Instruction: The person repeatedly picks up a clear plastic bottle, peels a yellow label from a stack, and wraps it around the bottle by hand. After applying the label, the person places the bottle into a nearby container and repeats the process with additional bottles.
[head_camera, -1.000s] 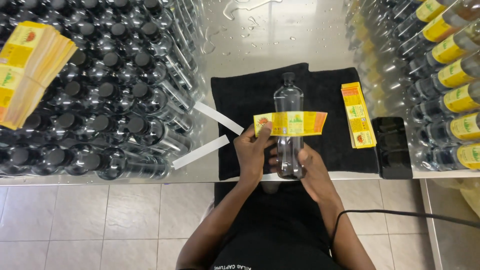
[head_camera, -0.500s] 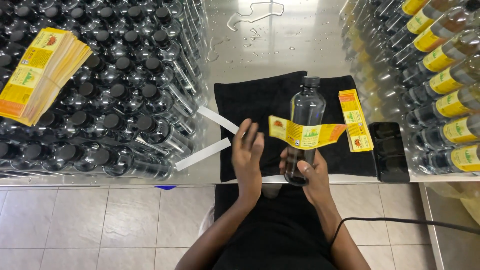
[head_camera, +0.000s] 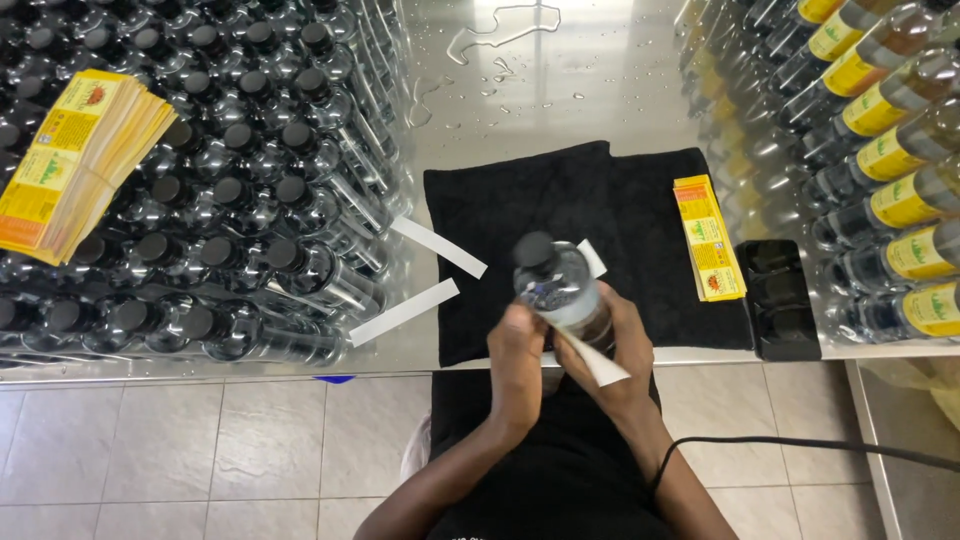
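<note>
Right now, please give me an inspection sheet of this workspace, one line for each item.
Surface: steel table with water drops; black towel on it.
Job's things: clear bottle, black cap, label wrapped with white back outward.
Clutter: two white strips, label stack, black phone.
Grippers: left hand and right hand both grip the bottle.
Cables: black cable by the right arm.
Surroundings: unlabelled bottles left, labelled bottles right, tiled floor.
</note>
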